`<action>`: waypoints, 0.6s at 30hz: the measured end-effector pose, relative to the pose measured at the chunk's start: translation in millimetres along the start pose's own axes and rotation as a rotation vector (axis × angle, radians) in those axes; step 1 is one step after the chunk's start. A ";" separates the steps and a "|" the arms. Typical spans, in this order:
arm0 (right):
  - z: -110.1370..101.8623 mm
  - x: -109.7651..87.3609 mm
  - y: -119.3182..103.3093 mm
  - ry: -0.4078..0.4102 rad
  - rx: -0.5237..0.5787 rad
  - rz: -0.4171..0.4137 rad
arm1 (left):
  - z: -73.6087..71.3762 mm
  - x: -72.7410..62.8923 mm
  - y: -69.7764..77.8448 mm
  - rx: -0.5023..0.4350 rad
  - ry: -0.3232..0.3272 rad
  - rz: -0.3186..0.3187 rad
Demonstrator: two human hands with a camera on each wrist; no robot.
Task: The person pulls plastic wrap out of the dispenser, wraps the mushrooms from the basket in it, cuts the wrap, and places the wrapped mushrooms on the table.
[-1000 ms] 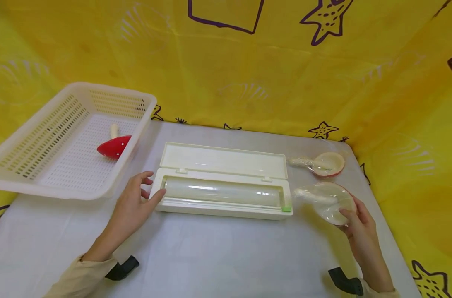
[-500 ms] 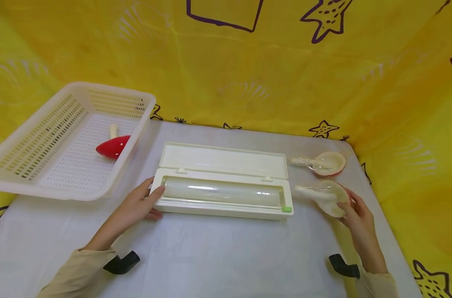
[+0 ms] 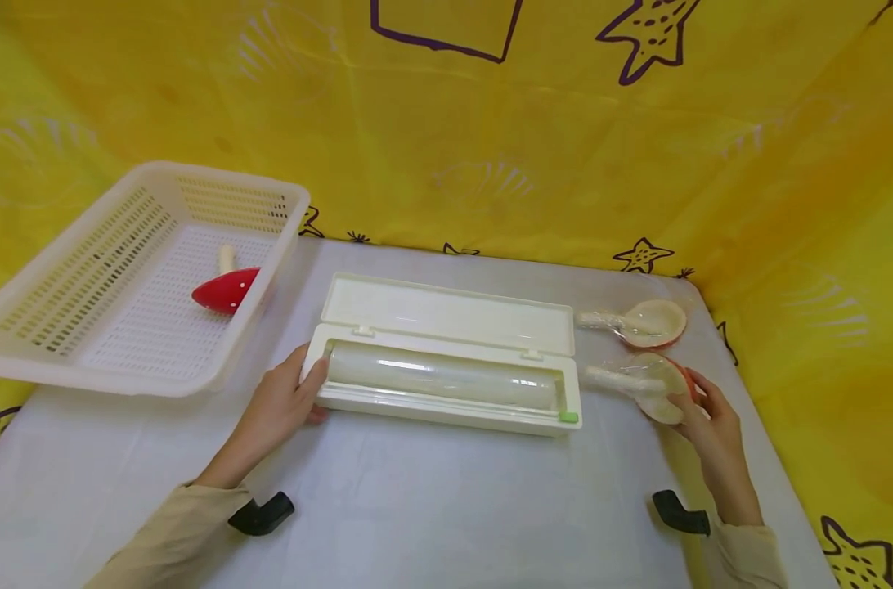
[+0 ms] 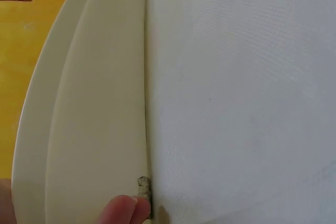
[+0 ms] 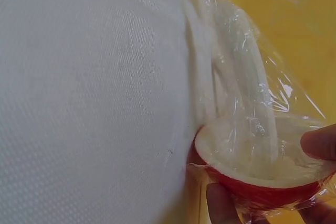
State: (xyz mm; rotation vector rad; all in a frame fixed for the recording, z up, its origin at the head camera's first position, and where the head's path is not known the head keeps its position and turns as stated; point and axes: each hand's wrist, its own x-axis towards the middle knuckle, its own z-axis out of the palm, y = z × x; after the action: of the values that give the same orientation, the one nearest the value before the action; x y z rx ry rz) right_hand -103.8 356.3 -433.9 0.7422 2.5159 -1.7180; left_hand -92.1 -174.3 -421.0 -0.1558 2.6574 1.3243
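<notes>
The left fingers (image 3: 296, 358), spread loosely a second ago, now grip the end of the long cream plastic box (image 3: 446, 415) beside them — and that end has shifted, raised or pushed away, unclear which, leaving the box askew. The right fingers (image 3: 714, 394) have moved slightly forward with the film-wrapped, cream-and-red round-bowled ladle (image 3: 656, 388) — more red edge shows beside them.

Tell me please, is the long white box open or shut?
The long white box is open: its lid is folded back on its hinges, and the pale roll inside shows.
</notes>
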 end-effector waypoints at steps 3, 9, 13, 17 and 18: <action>-0.3 2.5 -0.5 0.005 -0.019 0.010 | 2.5 7.7 0.8 0.021 0.032 0.021; 1.6 7.7 -2.1 0.021 -0.116 0.003 | 2.0 22.4 2.2 0.041 0.088 0.042; 2.7 10.3 -2.5 0.030 -0.163 0.000 | 0.0 33.2 6.8 0.035 0.115 0.040; 4.4 11.6 -2.6 0.055 -0.170 0.006 | -1.8 44.9 13.0 0.030 0.126 0.026; 5.0 11.8 -2.3 0.064 -0.172 0.009 | -2.0 48.0 14.4 0.032 0.132 0.023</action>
State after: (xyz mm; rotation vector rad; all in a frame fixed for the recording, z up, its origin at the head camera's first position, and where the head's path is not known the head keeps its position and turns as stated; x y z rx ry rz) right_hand -116.5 355.7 -437.0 0.8055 2.6547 -1.4738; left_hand -141.7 -168.2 -418.0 -0.2165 2.7958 1.3211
